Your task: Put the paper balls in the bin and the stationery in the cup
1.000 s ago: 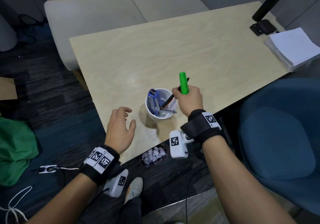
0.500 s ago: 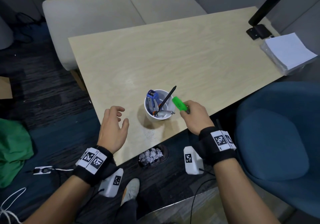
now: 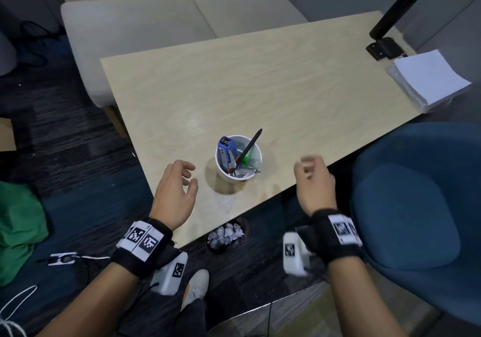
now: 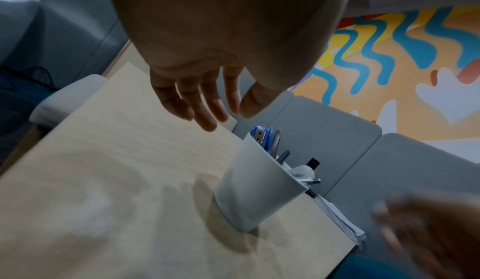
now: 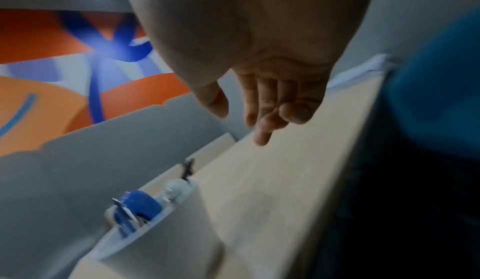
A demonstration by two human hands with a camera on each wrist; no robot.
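Note:
A white cup point(image 3: 234, 175) point(image 4: 257, 193) point(image 5: 166, 238) stands near the front edge of the wooden table point(image 3: 260, 89). It holds a blue stapler point(image 3: 226, 147), a black pen point(image 3: 251, 145), a green highlighter point(image 3: 247, 159) and other small items. My left hand point(image 3: 179, 183) hovers left of the cup, fingers relaxed and empty. To the cup's right my right hand point(image 3: 311, 174) is blurred over the table edge, fingers loosely curled around nothing. Under the table a dark bin point(image 3: 229, 233) holds several paper balls.
A blue chair point(image 3: 416, 206) stands at the right. A white paper stack point(image 3: 429, 78) and a black stand point(image 3: 387, 39) sit at the table's far right corner. Beige seats point(image 3: 161, 24) line the far side. A green cloth point(image 3: 18, 230) lies on the floor at left.
My right hand put the green highlighter into the cup, let go and drew back to the right, empty. The left hand stayed beside the cup.

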